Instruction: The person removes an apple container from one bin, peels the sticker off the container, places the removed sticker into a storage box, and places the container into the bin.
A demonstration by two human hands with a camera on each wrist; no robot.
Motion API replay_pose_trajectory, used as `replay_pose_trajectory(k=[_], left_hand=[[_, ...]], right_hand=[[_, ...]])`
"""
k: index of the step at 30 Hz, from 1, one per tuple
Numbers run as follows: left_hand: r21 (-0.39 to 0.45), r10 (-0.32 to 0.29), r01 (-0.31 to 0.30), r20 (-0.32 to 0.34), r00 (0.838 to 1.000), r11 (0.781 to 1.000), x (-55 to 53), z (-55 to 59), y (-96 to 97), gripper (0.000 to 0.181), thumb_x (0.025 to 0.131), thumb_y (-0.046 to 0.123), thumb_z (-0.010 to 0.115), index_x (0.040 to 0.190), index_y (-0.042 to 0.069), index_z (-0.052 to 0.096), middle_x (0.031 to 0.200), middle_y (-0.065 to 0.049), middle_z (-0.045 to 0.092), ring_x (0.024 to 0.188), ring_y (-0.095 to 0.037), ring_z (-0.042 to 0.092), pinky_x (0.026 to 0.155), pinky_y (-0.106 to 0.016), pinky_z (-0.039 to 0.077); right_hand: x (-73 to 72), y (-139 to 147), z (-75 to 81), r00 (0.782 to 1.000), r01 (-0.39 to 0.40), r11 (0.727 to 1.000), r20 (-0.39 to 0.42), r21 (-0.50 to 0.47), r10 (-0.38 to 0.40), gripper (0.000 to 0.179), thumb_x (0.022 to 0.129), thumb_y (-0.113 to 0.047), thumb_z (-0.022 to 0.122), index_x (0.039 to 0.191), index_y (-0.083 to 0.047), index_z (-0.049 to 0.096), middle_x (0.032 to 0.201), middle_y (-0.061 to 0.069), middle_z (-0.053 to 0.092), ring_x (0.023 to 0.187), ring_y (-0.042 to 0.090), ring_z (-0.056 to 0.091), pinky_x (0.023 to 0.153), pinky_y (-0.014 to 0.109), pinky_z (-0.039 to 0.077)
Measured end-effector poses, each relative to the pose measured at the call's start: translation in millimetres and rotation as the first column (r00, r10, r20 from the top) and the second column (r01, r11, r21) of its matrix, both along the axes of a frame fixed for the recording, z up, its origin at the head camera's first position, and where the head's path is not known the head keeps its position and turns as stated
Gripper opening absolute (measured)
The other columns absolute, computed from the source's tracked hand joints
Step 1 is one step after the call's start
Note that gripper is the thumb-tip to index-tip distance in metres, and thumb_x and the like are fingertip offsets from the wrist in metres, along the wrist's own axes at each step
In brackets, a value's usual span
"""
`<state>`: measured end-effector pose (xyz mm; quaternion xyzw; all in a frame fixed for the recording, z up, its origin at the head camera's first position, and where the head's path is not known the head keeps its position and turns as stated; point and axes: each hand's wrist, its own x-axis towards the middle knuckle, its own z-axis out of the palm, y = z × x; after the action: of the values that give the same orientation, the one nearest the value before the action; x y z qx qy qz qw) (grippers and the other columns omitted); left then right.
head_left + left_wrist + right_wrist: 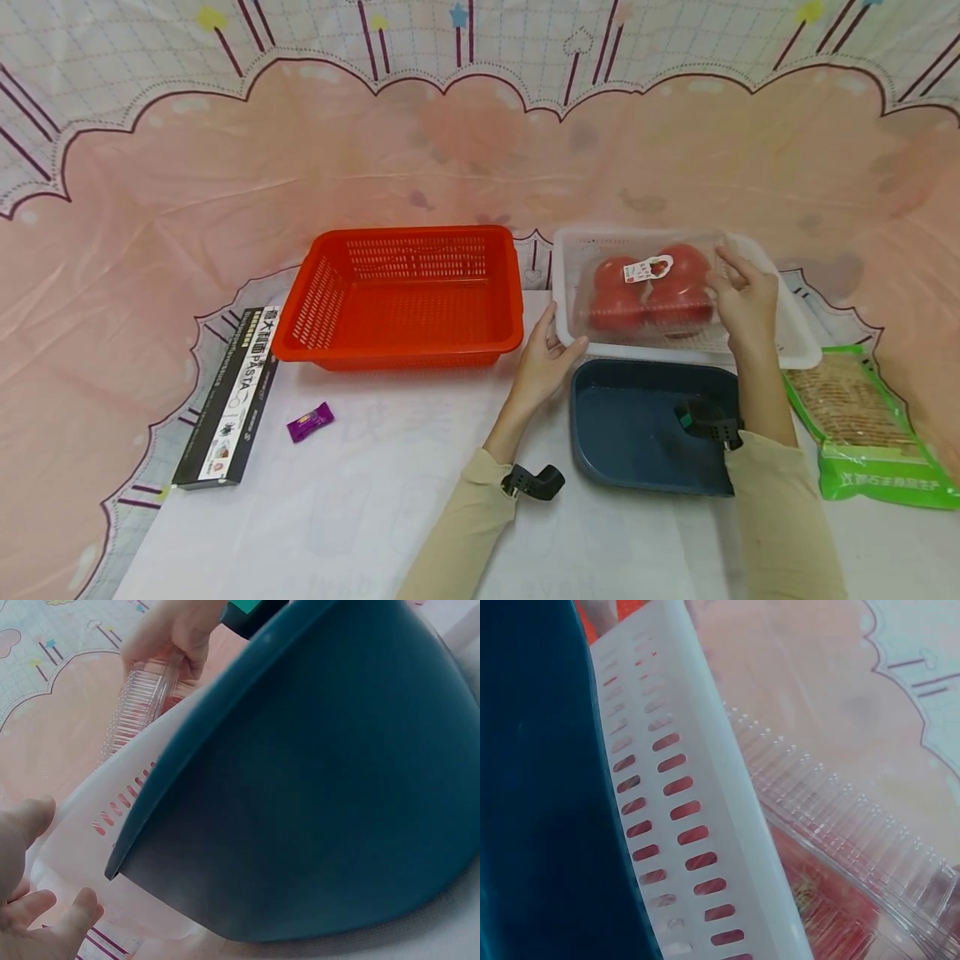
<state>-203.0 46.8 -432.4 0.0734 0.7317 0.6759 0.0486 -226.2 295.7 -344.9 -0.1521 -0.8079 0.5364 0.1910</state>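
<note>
A clear plastic box of tomatoes (648, 304) with a small label lies slightly tilted in the white slotted basket (802, 350), at the right in the head view. My right hand (750, 300) holds the box by its right end, fingers and thumb at its edge. The box's ribbed side (840, 802) shows beyond the basket wall in the right wrist view. My left hand (542, 358) touches the basket's near left corner, thumb stretched along the front rim and fingers spread along the left side.
Close in front of the white basket stands a dark blue tray (645, 450), beneath my right forearm. To the left are a red basket (408, 354), a black pasta box (228, 400) and a purple wrapped candy (311, 422). A green-edged food packet (870, 425) lies at right.
</note>
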Motion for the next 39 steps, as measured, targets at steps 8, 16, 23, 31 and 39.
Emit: replay_pose_trajectory(k=[8,16,23,31,39], left_hand=[[-0.019,0.007,-0.007,0.008,1.0,1.0,0.1,0.2,0.4,0.08,0.089,0.035,0.069,0.154,0.025,0.025,0.159,-0.003,0.029,0.131,-0.027,0.053,0.102,-0.038,0.049],[-0.001,-0.002,0.002,-0.004,1.0,1.0,-0.7,-1.7,0.0,0.08,0.089,0.034,0.069,0.154,0.024,0.024,0.16,-0.004,0.028,0.131,-0.027,0.053,0.102,-0.038,0.049],[0.03,-0.015,0.016,-0.04,0.999,0.999,-0.8,-2.3,-0.3,0.08,0.09,0.028,0.069,0.155,0.019,0.023,0.16,-0.006,0.028,0.13,-0.027,0.054,0.102,-0.037,0.049],[0.036,-0.026,0.028,-0.044,0.999,0.999,0.7,-2.0,-2.1,0.08,0.09,0.029,0.068,0.155,0.018,0.022,0.16,-0.006,0.027,0.132,-0.026,0.053,0.104,-0.037,0.048],[0.025,-0.023,0.024,-0.042,0.999,0.999,0.7,-0.2,-1.9,0.081,0.09,0.029,0.069,0.155,0.017,0.022,0.16,-0.006,0.027,0.133,-0.026,0.051,0.104,-0.037,0.047]], right_hand=[[3.0,-1,-3.7,0.996,0.091,0.995,0.015,-0.037,-0.09,0.043,0.095,-0.015,0.056,0.138,-0.018,0.055,0.145,0.009,0.045,0.061,-0.008,0.049,0.047,0.009,0.032],[6.8,0,-4.0,0.995,0.104,0.991,-0.001,-0.084,-0.104,0.043,0.094,-0.016,0.059,0.137,-0.02,0.057,0.089,-0.011,0.055,0.041,0.001,0.031,0.041,0.014,0.027],[7.0,5,-1.7,0.998,0.061,0.964,0.016,-0.258,-0.059,0.045,0.094,-0.015,0.06,0.139,-0.02,0.055,0.063,-0.009,0.045,0.04,0.003,0.033,0.038,0.015,0.027],[2.4,13,-5.0,0.999,0.047,0.913,0.026,-0.405,-0.04,0.048,0.093,-0.013,0.061,0.14,-0.019,0.054,0.084,-0.004,0.044,0.044,0.003,0.034,0.039,0.015,0.029],[-1.3,25,-9.8,1.0,-0.022,0.834,-0.029,-0.552,0.007,0.05,0.09,-0.008,0.065,0.139,-0.014,0.055,0.065,-0.01,0.05,0.039,0.004,0.031,0.039,0.016,0.025]])
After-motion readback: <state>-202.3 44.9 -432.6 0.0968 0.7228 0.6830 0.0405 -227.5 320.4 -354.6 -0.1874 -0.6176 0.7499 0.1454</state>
